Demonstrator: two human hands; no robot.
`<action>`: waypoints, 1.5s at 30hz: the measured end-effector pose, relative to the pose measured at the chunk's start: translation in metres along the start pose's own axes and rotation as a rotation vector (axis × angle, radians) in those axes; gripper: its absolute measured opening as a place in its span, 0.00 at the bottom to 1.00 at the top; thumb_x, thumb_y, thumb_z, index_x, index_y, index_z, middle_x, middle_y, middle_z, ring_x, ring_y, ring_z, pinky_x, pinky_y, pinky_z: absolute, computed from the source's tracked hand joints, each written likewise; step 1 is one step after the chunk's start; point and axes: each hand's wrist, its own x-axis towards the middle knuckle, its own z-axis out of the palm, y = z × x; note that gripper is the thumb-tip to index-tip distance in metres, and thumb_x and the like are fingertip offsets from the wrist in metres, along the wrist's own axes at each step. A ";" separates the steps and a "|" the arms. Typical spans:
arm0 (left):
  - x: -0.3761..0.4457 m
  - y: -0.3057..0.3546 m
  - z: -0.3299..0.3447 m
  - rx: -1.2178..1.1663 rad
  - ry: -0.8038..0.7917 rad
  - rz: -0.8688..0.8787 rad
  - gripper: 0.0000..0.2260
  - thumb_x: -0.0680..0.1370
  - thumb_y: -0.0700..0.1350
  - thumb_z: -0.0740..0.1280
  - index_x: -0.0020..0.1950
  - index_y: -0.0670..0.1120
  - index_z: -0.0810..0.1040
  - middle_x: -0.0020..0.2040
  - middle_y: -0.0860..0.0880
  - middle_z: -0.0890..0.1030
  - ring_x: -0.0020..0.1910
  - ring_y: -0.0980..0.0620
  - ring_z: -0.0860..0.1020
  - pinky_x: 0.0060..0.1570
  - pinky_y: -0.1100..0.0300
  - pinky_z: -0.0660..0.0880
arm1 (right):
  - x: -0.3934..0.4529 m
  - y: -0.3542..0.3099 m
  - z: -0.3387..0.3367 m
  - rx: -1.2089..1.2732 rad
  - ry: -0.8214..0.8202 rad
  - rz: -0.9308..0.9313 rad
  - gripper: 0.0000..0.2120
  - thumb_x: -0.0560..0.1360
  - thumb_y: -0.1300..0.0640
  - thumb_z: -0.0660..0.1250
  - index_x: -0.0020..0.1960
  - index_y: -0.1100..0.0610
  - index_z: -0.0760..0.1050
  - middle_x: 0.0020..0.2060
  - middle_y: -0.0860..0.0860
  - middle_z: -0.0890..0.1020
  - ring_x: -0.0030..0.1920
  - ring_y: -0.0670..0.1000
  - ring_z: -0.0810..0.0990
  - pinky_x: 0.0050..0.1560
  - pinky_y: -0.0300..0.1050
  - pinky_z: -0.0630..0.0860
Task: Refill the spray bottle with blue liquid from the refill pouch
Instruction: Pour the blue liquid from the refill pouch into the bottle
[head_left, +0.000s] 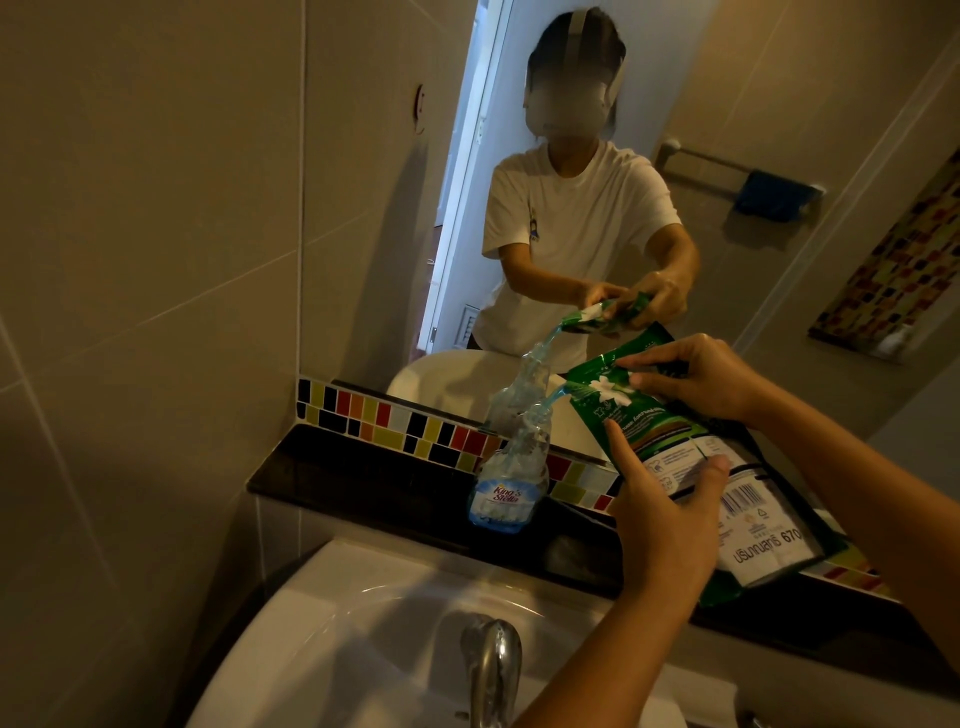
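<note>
A clear spray bottle (511, 475) with a blue-and-white label stands uncapped on the black ledge (363, 483) behind the sink. Above and right of it I hold a green refill pouch (670, 431), tilted with its spout down to the left. A thin stream of blue liquid (551, 397) runs from the spout into the bottle's neck. My left hand (660, 512) grips the pouch from below, thumb on its white back panel. My right hand (696, 376) pinches the pouch's upper edge near the spout. The bottle's spray head is not in view.
A white basin (363, 623) with a chrome tap (491, 665) lies below the ledge. Behind the bottle run a coloured mosaic strip (395, 418) and a mirror (727, 130) that reflects the person, the pouring and a towel rail. A tiled wall closes the left side.
</note>
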 end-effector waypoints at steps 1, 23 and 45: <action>0.000 0.000 0.000 -0.002 0.000 0.002 0.44 0.75 0.55 0.70 0.77 0.64 0.39 0.63 0.49 0.77 0.48 0.57 0.80 0.33 0.72 0.77 | 0.000 0.000 0.000 0.001 -0.004 0.002 0.15 0.75 0.50 0.66 0.62 0.45 0.77 0.49 0.49 0.83 0.42 0.44 0.83 0.39 0.37 0.78; -0.004 0.006 0.001 -0.013 -0.024 0.009 0.44 0.76 0.53 0.70 0.78 0.61 0.39 0.55 0.54 0.75 0.39 0.63 0.78 0.31 0.74 0.75 | 0.000 -0.001 -0.003 -0.038 0.000 -0.022 0.15 0.74 0.49 0.68 0.60 0.44 0.78 0.55 0.49 0.83 0.45 0.42 0.82 0.46 0.38 0.79; -0.008 0.010 0.003 -0.027 -0.009 0.010 0.44 0.75 0.55 0.70 0.77 0.62 0.39 0.55 0.55 0.76 0.41 0.62 0.79 0.33 0.73 0.77 | -0.001 -0.006 -0.007 -0.042 -0.022 -0.013 0.15 0.74 0.49 0.67 0.61 0.45 0.78 0.56 0.50 0.82 0.48 0.45 0.82 0.48 0.42 0.80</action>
